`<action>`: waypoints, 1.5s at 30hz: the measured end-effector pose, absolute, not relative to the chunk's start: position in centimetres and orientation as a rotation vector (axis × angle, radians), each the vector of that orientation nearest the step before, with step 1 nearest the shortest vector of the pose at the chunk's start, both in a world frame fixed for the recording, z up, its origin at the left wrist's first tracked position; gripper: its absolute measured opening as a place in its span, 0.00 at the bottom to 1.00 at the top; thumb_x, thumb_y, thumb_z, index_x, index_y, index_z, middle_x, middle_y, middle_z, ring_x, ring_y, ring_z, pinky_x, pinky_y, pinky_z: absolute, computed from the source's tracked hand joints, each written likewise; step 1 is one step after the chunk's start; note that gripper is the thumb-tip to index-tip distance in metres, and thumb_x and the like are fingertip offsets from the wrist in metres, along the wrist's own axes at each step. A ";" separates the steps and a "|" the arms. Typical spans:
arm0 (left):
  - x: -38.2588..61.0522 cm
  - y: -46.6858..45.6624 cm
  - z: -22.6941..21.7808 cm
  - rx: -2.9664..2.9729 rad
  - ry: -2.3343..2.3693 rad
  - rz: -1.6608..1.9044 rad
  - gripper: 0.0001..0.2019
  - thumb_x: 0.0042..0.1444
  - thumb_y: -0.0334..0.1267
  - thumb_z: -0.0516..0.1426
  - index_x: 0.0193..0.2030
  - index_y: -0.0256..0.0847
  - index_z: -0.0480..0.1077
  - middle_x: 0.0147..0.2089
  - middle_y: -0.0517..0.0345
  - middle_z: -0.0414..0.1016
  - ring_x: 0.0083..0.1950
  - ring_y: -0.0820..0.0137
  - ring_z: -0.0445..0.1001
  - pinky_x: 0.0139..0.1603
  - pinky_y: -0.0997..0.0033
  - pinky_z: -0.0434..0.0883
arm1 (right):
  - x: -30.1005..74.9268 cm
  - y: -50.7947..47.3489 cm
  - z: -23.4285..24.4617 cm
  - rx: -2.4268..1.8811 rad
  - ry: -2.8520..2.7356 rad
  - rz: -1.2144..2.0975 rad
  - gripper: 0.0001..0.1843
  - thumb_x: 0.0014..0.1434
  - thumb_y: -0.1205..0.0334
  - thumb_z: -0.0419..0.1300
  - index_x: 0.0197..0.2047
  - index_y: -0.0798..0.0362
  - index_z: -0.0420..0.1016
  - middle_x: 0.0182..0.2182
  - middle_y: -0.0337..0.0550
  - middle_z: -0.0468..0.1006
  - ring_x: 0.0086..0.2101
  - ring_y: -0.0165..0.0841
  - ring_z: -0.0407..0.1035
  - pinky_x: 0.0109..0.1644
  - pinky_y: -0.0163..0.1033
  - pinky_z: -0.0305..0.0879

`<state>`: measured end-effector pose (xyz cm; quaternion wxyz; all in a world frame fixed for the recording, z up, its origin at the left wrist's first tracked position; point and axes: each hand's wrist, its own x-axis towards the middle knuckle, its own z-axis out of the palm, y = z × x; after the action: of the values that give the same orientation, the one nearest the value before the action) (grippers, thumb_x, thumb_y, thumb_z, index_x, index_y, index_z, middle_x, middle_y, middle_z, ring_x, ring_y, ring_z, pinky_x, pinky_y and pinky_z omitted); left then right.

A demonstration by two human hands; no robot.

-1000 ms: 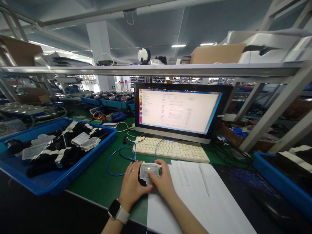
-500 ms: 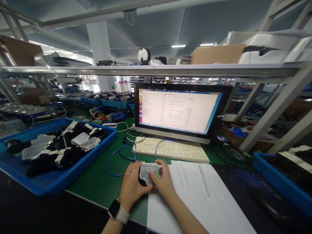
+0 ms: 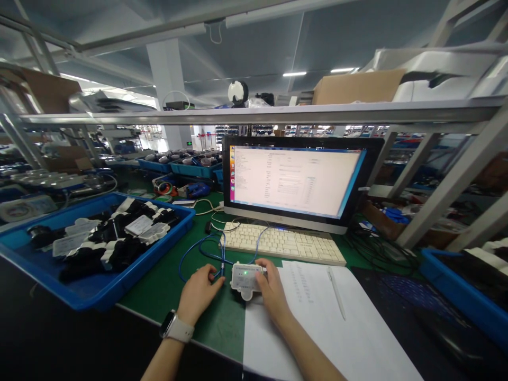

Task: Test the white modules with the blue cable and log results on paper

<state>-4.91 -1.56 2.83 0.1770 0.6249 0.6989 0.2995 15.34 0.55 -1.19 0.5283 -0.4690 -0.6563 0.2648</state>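
Note:
A small flat device in a pale translucent case [image 3: 245, 280] shows a lit green light on its printed face. My right hand [image 3: 270, 288] is closed on its right side, thumb on the face and fingers behind the far edge. To the left, my left hand [image 3: 200, 291] has let its thumb and forefinger come apart and holds nothing that I can see. Its fingertips are beside the plug end of a blue cable [image 3: 223, 269]; whether they touch it is unclear. The cable loops on the green bench top [image 3: 146, 301] behind both hands.
A keyboard [image 3: 281, 246] and a monitor [image 3: 293, 182] stand behind the hands. On the left is a blue bin [image 3: 159, 248] of black and white parts. A paper sheet [image 3: 309, 338] with a pen [image 3: 336, 293] lies right, near a black mouse [image 3: 448, 333] and another blue bin [image 3: 460, 291].
My left hand has come off the device and moved left to the blue cable's plug. The green light now shows on the device's face; my right hand still holds it.

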 end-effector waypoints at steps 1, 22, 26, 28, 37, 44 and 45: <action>-4.8 -1.1 2.9 1.735 1.963 0.837 0.10 0.48 0.42 0.59 0.35 0.39 0.70 0.29 0.57 0.73 0.33 0.64 0.73 0.32 0.69 0.65 | 15.3 0.6 -1.2 -1.123 -1.565 0.630 0.16 0.59 0.52 0.49 0.44 0.50 0.68 0.42 0.44 0.72 0.43 0.38 0.65 0.48 0.43 0.61; -2.5 -0.8 4.0 1.728 1.237 1.340 0.14 0.51 0.42 0.58 0.44 0.38 0.69 0.44 0.51 0.75 0.48 0.63 0.74 0.53 0.61 0.69 | 15.4 0.7 -0.9 -1.081 -1.578 0.624 0.17 0.60 0.48 0.49 0.44 0.50 0.67 0.41 0.44 0.72 0.45 0.39 0.64 0.49 0.44 0.59; -2.2 -0.6 3.0 1.794 1.267 1.420 0.13 0.52 0.42 0.58 0.43 0.38 0.70 0.43 0.51 0.76 0.47 0.62 0.74 0.52 0.62 0.70 | 15.5 0.7 -1.0 -1.087 -1.582 0.619 0.16 0.60 0.49 0.49 0.44 0.50 0.67 0.41 0.44 0.72 0.45 0.39 0.64 0.49 0.44 0.59; -2.2 -0.5 2.8 1.811 1.260 1.430 0.13 0.53 0.42 0.58 0.43 0.38 0.70 0.43 0.51 0.76 0.47 0.63 0.74 0.51 0.63 0.71 | 15.5 0.7 -1.0 -1.089 -1.584 0.614 0.15 0.60 0.50 0.50 0.44 0.50 0.67 0.42 0.44 0.72 0.45 0.39 0.64 0.49 0.44 0.59; -2.0 -1.0 2.6 1.905 1.266 1.473 0.11 0.55 0.41 0.56 0.42 0.39 0.71 0.41 0.52 0.77 0.44 0.64 0.76 0.47 0.65 0.73 | 15.3 0.7 -1.1 -1.093 -1.573 0.629 0.16 0.59 0.50 0.50 0.44 0.50 0.68 0.41 0.45 0.73 0.45 0.40 0.65 0.50 0.46 0.61; -2.5 -1.5 1.1 2.105 1.188 1.467 0.10 0.58 0.36 0.53 0.46 0.42 0.71 0.50 0.51 0.75 0.53 0.64 0.73 0.55 0.62 0.70 | 18.6 -0.9 2.4 -1.162 -1.512 0.733 0.24 0.61 0.49 0.49 0.58 0.49 0.59 0.58 0.48 0.64 0.57 0.39 0.58 0.59 0.49 0.57; -2.6 -1.4 1.0 2.113 1.185 1.466 0.10 0.58 0.36 0.53 0.46 0.43 0.71 0.51 0.51 0.75 0.53 0.64 0.73 0.55 0.62 0.70 | 20.1 -1.5 3.4 -1.173 -1.520 0.681 0.25 0.62 0.49 0.49 0.59 0.48 0.58 0.59 0.47 0.62 0.58 0.39 0.56 0.61 0.49 0.55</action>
<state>-2.58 -1.44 0.97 0.1543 0.7372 0.4135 0.5116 20.10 -1.46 3.39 0.5246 -0.4902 -0.6353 0.2845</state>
